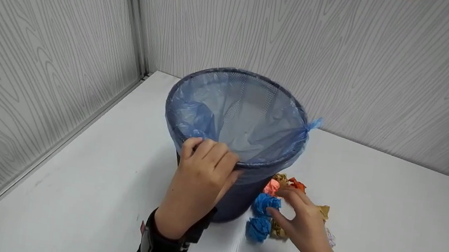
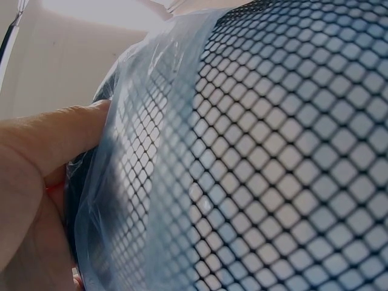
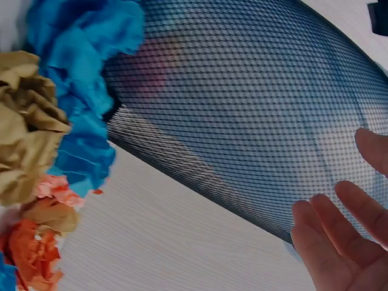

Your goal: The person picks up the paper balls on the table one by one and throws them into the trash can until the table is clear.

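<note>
A dark mesh waste bin (image 1: pixel 237 202) stands on the white table, lined with a thin blue plastic bag (image 1: pixel 264 147). The bag folds over the rim and is knotted at the right. My left hand (image 1: pixel 200 182) grips the near rim through the bag, fingers hooked over the edge. In the left wrist view the thumb (image 2: pixel 66 133) presses the outside. My right hand (image 1: pixel 306 224) hovers right of the bin above crumpled paper balls, fingers loosely bent and apart, holding nothing. Nearest it are two blue paper balls (image 1: pixel 258 229); brown paper (image 3: pixel 27 127) and orange paper (image 3: pixel 33 254) lie beside them.
A wood-grain panel (image 1: pixel 47 61) rises at the left, and another panel (image 1: pixel 380 75) runs along the back. White tabletop (image 1: pixel 386 210) extends to the right of the paper balls. Pink paper (image 1: pixel 271 187) sits close against the bin's right side.
</note>
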`<state>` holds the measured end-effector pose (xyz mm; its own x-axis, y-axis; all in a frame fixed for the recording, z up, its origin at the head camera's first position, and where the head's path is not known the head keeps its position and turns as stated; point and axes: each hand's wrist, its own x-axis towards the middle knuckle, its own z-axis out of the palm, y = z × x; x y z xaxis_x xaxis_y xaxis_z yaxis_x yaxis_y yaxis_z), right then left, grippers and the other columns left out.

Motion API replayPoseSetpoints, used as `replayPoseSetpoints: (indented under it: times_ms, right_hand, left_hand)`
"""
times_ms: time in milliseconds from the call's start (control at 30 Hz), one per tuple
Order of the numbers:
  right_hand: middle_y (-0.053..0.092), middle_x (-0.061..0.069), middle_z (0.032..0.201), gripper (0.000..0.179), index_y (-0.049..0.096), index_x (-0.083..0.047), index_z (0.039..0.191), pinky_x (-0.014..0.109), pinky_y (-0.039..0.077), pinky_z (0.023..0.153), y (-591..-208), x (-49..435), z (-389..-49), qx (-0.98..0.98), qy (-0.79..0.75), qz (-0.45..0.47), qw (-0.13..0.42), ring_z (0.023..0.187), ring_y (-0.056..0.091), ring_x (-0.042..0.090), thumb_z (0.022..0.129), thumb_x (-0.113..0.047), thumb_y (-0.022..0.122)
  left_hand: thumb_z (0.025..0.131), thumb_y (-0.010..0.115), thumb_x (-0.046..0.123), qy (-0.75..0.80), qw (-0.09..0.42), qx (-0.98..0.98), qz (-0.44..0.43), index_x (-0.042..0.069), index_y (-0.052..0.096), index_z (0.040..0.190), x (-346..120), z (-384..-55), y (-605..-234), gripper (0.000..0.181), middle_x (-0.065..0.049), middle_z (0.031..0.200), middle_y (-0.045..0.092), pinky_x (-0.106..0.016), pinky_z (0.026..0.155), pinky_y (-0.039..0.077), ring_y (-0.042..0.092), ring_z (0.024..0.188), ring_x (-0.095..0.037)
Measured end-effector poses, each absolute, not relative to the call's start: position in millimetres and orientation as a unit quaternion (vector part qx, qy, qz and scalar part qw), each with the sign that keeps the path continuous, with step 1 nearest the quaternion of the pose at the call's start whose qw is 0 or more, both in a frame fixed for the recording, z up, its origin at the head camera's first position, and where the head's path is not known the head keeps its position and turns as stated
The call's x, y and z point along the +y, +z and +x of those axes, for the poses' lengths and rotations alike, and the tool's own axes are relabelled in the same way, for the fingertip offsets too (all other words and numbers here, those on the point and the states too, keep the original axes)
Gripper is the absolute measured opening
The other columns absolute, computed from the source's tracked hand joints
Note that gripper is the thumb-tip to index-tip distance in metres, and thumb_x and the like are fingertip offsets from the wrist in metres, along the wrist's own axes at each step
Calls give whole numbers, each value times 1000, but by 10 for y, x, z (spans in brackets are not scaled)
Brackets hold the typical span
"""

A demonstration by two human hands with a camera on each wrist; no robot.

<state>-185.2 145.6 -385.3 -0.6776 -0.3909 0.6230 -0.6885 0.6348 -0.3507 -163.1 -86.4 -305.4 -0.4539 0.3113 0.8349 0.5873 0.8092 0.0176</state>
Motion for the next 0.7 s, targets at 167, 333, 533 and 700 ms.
replayPoseSetpoints:
  times_ms: [167,333,533,700]
  right_hand:
    - [60,1,90,31,62,-8,94,28,48,65,-3967,1418,-1886,-908,252,286,177,78,60,14,67,-14,76]
    - [58,0,91,35,62,-9,95,25,45,57,-4053,1392,-1902,-939,184,279,79,68,55,11,68,-27,75]
    - [57,3,95,42,61,-8,100,33,46,64,-4120,1353,-1922,-947,130,294,8,78,55,15,66,-29,75]
    - [56,4,92,44,60,-6,101,35,47,65,-4151,1322,-1947,-947,123,294,-31,77,55,16,65,-26,76]
  left_hand:
    - [72,72,19,-153,452,-837,-269,9,56,85,-864,-1639,-3055,23,-3,80,50,-41,80,30,46,78,-22]
    - [72,71,20,-148,450,-839,-269,9,55,86,-859,-1641,-3051,24,-2,80,50,-41,80,30,46,79,-22]
    - [72,71,21,-142,451,-839,-268,9,55,86,-862,-1642,-3050,24,-2,80,50,-42,81,30,46,79,-22]
    - [71,71,21,-142,455,-837,-269,9,55,85,-873,-1644,-3054,25,-3,81,50,-42,81,30,47,80,-22]
